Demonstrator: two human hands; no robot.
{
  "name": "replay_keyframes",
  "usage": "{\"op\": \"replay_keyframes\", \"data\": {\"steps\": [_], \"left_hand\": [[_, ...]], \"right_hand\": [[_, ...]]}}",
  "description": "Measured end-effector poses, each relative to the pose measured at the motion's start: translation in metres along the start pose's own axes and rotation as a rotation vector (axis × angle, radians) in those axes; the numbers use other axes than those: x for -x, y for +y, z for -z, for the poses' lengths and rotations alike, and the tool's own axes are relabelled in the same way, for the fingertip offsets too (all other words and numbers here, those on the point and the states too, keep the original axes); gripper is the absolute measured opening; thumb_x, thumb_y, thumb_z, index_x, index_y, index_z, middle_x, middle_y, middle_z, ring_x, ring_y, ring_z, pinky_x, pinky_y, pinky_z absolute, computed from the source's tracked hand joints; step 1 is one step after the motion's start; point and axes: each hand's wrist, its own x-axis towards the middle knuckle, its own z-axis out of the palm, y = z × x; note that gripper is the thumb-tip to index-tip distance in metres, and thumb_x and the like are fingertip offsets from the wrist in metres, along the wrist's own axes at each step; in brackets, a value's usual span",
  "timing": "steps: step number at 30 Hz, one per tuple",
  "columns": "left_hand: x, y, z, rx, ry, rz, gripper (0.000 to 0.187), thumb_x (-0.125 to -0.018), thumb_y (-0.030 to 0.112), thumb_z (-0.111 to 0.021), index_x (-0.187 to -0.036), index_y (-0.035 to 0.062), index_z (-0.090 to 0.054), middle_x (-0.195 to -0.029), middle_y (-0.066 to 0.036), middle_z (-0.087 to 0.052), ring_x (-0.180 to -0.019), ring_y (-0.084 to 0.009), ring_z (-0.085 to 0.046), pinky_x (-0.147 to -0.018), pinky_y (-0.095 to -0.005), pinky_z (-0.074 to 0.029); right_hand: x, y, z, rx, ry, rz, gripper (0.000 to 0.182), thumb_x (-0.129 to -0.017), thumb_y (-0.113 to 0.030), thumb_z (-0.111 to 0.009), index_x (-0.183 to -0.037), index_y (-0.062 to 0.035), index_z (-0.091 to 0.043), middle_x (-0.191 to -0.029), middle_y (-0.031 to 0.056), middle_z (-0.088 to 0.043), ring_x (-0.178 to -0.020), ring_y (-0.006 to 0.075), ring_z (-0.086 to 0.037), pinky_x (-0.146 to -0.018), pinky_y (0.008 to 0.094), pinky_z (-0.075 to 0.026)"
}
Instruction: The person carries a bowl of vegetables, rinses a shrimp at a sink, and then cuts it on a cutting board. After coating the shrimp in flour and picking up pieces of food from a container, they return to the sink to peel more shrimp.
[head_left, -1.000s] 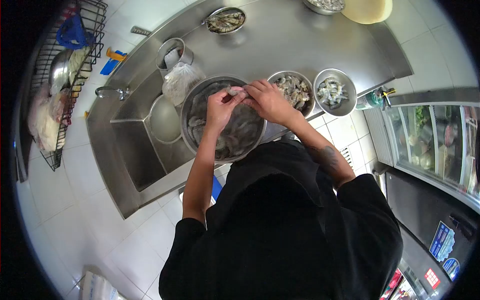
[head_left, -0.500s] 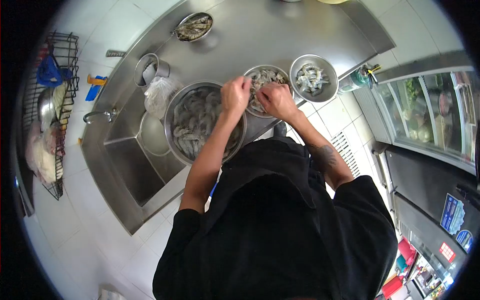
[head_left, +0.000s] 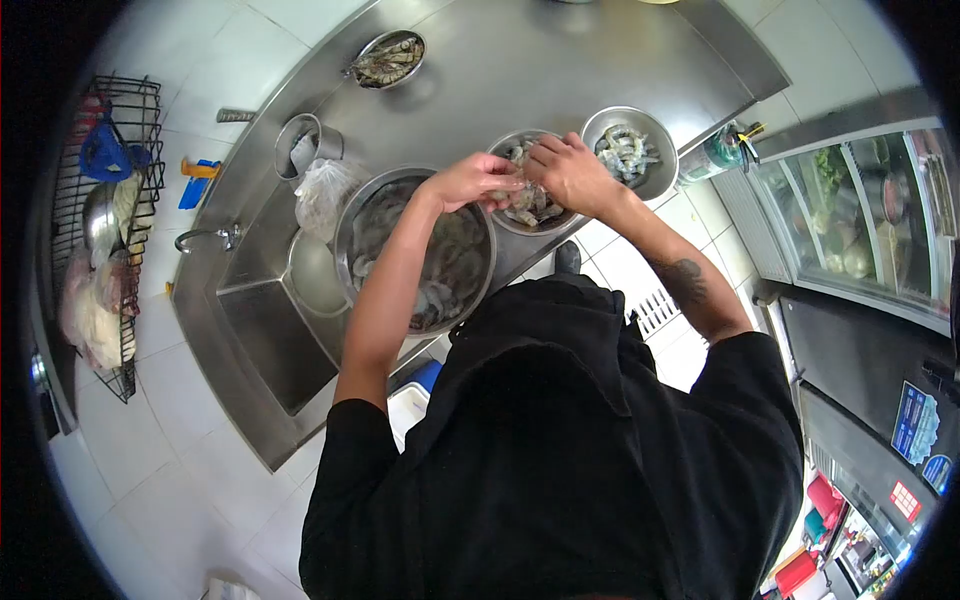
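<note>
My left hand (head_left: 474, 184) and my right hand (head_left: 574, 172) meet above a steel bowl (head_left: 548, 231) of shrimp shells and heads (head_left: 533, 208). The left fingers are closed on a shrimp, largely hidden by the fingers. My right fingers curl and pinch at the same shrimp from the other side. On the left, a large steel basin (head_left: 490, 270) holds many grey whole shrimp in water (head_left: 437, 296), under my left forearm. To the right of my right hand, another steel bowl (head_left: 668, 180) contains peeled shrimp (head_left: 625, 153).
A small dish of shrimp (head_left: 388, 60) sits farther back on the steel counter (head_left: 480, 80). Left of the basin are a plastic bag (head_left: 326, 196), a steel pot (head_left: 305, 145), the sink (head_left: 275, 345) and its faucet (head_left: 208, 237). A glass-door fridge (head_left: 860, 215) stands at right.
Both hands have come together over the shell bowl, the left moving right and slightly down. My left forearm has swung outward over the basin. The view has shifted slightly.
</note>
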Motion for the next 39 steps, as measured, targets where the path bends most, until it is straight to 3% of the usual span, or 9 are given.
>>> {"op": "replay_keyframes", "data": {"steps": [5, 9, 15, 25, 27, 29, 31, 33, 39], "left_hand": [[0.001, -0.003, -0.001, -0.367, 0.241, -0.252, 0.025, -0.089, 0.016, -0.066, -0.107, -0.0013, -0.066, -0.08, -0.007, -0.068, -0.068, -0.0111, -0.062, -0.061, -0.0241, -0.05], [0.008, -0.008, 0.002, -0.149, 0.251, -0.378, 0.02, -0.087, 0.01, -0.069, -0.097, -0.006, -0.067, -0.079, -0.009, -0.068, -0.067, -0.0122, -0.063, -0.063, -0.0256, -0.051], [0.019, -0.016, -0.002, 0.112, 0.241, -0.323, 0.018, -0.082, 0.007, -0.073, -0.094, -0.005, -0.067, -0.077, -0.009, -0.067, -0.067, -0.0127, -0.062, -0.064, -0.0247, -0.051], [0.018, -0.018, -0.01, 0.22, 0.202, -0.357, 0.015, -0.08, 0.005, -0.073, -0.091, -0.0025, -0.066, -0.08, -0.006, -0.066, -0.067, -0.0109, -0.061, -0.064, -0.0241, -0.05], [0.018, -0.022, -0.005, 0.256, 0.186, -0.38, 0.015, -0.08, 0.005, -0.073, -0.092, -0.0021, -0.066, -0.08, -0.006, -0.066, -0.067, -0.0105, -0.06, -0.064, -0.0241, -0.05], [0.028, -0.026, 0.005, 0.363, 0.233, -0.383, 0.014, -0.08, 0.004, -0.072, -0.092, -0.0015, -0.065, -0.079, -0.005, -0.065, -0.067, -0.0103, -0.059, -0.065, -0.0243, -0.05], [0.036, -0.027, 0.007, 0.368, 0.259, -0.396, 0.014, -0.081, 0.004, -0.072, -0.091, -0.0014, -0.064, -0.077, -0.004, -0.063, -0.067, -0.0098, -0.058, -0.065, -0.0241, -0.049], [0.036, -0.025, 0.006, 0.101, 0.322, -0.458, 0.012, -0.08, 0.003, -0.072, -0.088, -0.0012, -0.064, -0.077, -0.004, -0.064, -0.069, -0.0098, -0.061, -0.064, -0.0245, -0.051], [0.028, -0.014, -0.036, -0.427, 0.572, -0.722, 0.013, -0.078, -0.004, -0.07, -0.089, -0.0026, -0.062, -0.089, -0.005, -0.063, -0.077, -0.0088, -0.061, -0.067, -0.0231, -0.053]], "right_hand": [[0.011, 0.008, 0.0, -0.176, -0.092, -0.021, 0.017, -0.078, -0.015, -0.06, -0.093, -0.0084, -0.062, -0.089, 0.0065, -0.06, -0.095, 0.0253, -0.058, -0.079, 0.0413, -0.044], [0.016, 0.012, -0.006, -0.602, 0.09, 0.012, 0.017, -0.091, -0.014, -0.056, -0.083, 0.0013, -0.057, -0.075, 0.0169, -0.054, -0.073, 0.0342, -0.057, -0.064, 0.0421, -0.044], [0.029, -0.008, 0.0, -1.032, 0.026, -0.261, 0.024, -0.095, -0.015, -0.054, -0.078, 0.0017, -0.054, -0.066, 0.0074, -0.046, -0.062, 0.0162, -0.046, -0.057, 0.0332, -0.038], [0.037, -0.01, -0.018, -1.2, 0.042, -0.42, 0.024, -0.093, -0.011, -0.051, -0.072, 0.0005, -0.053, -0.063, 0.0022, -0.048, -0.06, 0.0126, -0.045, -0.055, 0.0305, -0.037], [0.04, -0.013, -0.027, -1.789, 0.437, -0.366, 0.024, -0.093, -0.01, -0.05, -0.071, -0.0017, -0.054, -0.066, 0.0033, -0.051, -0.063, 0.014, -0.048, -0.057, 0.0308, -0.039], [0.044, 0.009, -0.014, -2.084, 0.468, -0.215, 0.019, -0.093, -0.012, -0.052, -0.08, -0.0011, -0.06, -0.074, 0.0063, -0.059, -0.07, 0.0163, -0.056, -0.065, 0.0289, -0.045], [0.048, 0.012, 0.003, -1.47, 0.23, -0.542, 0.025, -0.095, -0.02, -0.054, -0.089, 0.0018, -0.064, -0.078, 0.0076, -0.062, -0.073, 0.0181, -0.059, -0.069, 0.031, -0.048], [0.042, 0.008, -0.011, -0.778, 0.072, -0.459, 0.034, -0.095, -0.032, -0.058, -0.103, 0.0011, -0.065, -0.08, 0.007, -0.065, -0.071, 0.0165, -0.06, -0.07, 0.0323, -0.05], [0.001, -0.042, -0.016, -1.862, 0.167, -0.881, 0.02, -0.09, -0.016, -0.061, -0.099, 0.0009, -0.066, -0.072, 0.0028, -0.06, -0.06, 0.0086, -0.055, -0.052, 0.0214, -0.043]]}}
